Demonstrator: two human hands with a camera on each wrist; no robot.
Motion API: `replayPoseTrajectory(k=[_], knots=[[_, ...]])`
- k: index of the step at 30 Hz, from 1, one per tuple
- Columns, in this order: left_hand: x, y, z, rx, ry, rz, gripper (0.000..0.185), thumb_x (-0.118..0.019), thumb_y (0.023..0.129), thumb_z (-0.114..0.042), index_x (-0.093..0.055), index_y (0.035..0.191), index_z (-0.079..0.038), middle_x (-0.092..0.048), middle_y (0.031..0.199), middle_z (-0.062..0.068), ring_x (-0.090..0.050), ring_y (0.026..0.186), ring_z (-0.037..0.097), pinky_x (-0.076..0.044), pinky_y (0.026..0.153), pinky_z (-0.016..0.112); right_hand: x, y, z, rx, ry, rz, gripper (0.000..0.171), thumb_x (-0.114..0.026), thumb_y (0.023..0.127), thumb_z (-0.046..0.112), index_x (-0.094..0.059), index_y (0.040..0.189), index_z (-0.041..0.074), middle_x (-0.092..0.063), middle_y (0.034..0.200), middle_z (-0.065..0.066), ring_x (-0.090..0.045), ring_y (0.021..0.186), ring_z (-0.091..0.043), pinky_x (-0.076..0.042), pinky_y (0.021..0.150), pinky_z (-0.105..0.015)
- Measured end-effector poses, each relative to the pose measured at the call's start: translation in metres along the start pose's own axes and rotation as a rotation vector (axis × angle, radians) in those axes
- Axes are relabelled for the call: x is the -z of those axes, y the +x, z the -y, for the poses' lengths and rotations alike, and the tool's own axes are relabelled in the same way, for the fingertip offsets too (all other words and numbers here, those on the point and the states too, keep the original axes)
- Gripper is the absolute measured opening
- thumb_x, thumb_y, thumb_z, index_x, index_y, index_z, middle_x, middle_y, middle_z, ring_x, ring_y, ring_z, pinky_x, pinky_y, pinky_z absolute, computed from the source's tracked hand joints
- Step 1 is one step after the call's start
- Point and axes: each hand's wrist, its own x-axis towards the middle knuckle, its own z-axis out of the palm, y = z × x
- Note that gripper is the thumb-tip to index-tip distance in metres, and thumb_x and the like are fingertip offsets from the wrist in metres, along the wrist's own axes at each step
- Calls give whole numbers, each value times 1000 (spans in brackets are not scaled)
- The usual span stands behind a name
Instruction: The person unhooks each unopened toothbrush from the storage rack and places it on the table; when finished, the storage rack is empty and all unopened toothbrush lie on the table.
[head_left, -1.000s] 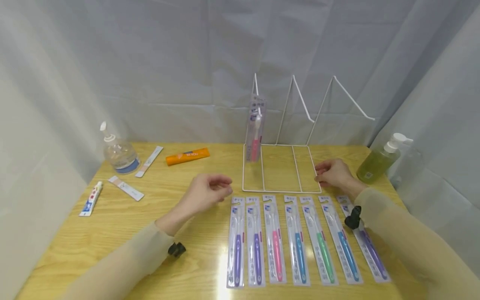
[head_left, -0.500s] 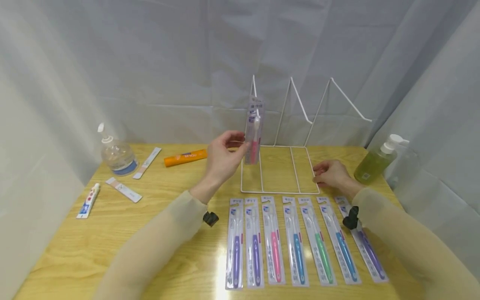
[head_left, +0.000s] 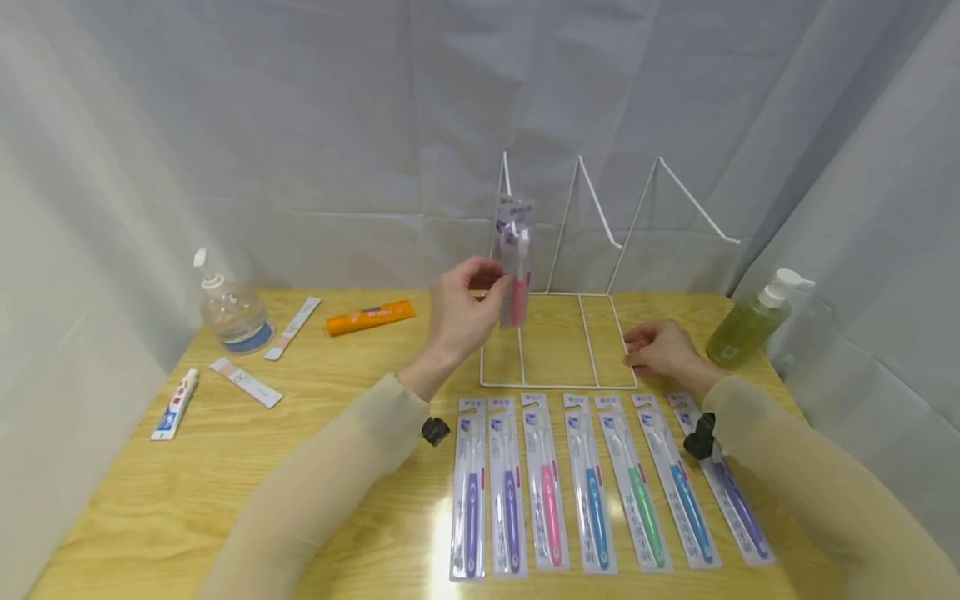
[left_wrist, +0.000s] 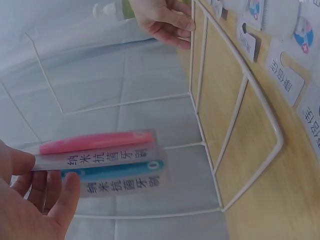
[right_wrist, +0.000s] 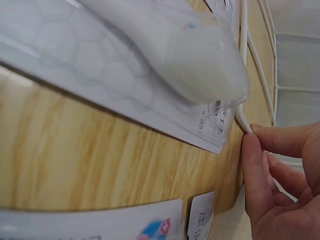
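Left hand (head_left: 457, 312) grip pinching pink packaged toothbrush (head_left: 516, 267) at wire rack's (head_left: 558, 337) leftmost hook; right hand (head_left: 660, 348) fingers curled round rack's right corner, steadying. Hanging step; next likely needs careful hole alignment.

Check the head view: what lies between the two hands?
Only the wire rack's base bars over bare table; the left hand pinches a hanging toothbrush pack, the right hand grips the rack's corner.
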Motion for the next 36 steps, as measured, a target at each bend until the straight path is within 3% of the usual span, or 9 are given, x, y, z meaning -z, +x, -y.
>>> replayPoseTrajectory(k=[7,11,15,18,21,26,31,36], knots=[[-3,-12,-9,-42,26,83,16,-74,103,-5,-77,117,1,-82,112,18,-79,99,31,-72,82,34,-3,0,-1,5,9,0,47,-83,92,-2,-69,136,-10,-65,98,-5,-65,77,-9,-66,66,-21],[2,-26,-15,-52,49,187,18,-72,104,-8,-78,119,-2,-82,110,15,-77,96,26,-71,83,36,-3,0,-1,4,3,0,47,-83,92,-1,-69,136,-9,-65,99,-5,-65,78,-9,-66,66,-21],[16,-46,-16,-4,18,302,21,-70,103,-7,-77,122,-2,-81,111,15,-75,93,22,-70,84,38,-3,-1,0,2,-10,-1,47,-84,93,1,-70,137,-8,-66,102,-7,-66,80,-10,-66,67,-21],[32,-62,-10,114,-27,359,25,-69,101,-4,-75,125,3,-79,112,20,-74,89,20,-71,76,36,-2,-1,1,8,-11,4,48,-85,93,2,-69,137,-8,-67,102,-7,-66,80,-11,-66,67,-21],[52,-79,3,283,-51,405,31,-68,101,-2,-72,130,7,-77,113,23,-73,85,18,-72,71,35,-2,-1,2,13,-11,8,47,-84,93,1,-70,136,-8,-66,100,-7,-66,78,-10,-66,66,-21],[82,-104,29,514,-71,477,35,-68,102,-1,-67,135,12,-75,111,20,-75,82,18,-73,75,39,-3,0,2,16,-8,1,47,-83,92,0,-69,136,-9,-66,99,-6,-65,77,-9,-66,65,-21],[100,-127,45,605,-55,519,36,-68,102,-1,-66,136,12,-79,103,18,-75,77,17,-73,72,38,-2,0,1,15,-9,-3,47,-83,92,-1,-69,136,-9,-65,99,-6,-65,78,-9,-66,65,-21],[102,-143,51,690,-44,532,36,-71,98,-1,-69,132,10,-79,94,14,-73,72,17,-71,68,34,-1,-1,0,15,-16,-3,47,-83,92,0,-69,136,-10,-66,99,-6,-66,77,-10,-66,66,-21]])
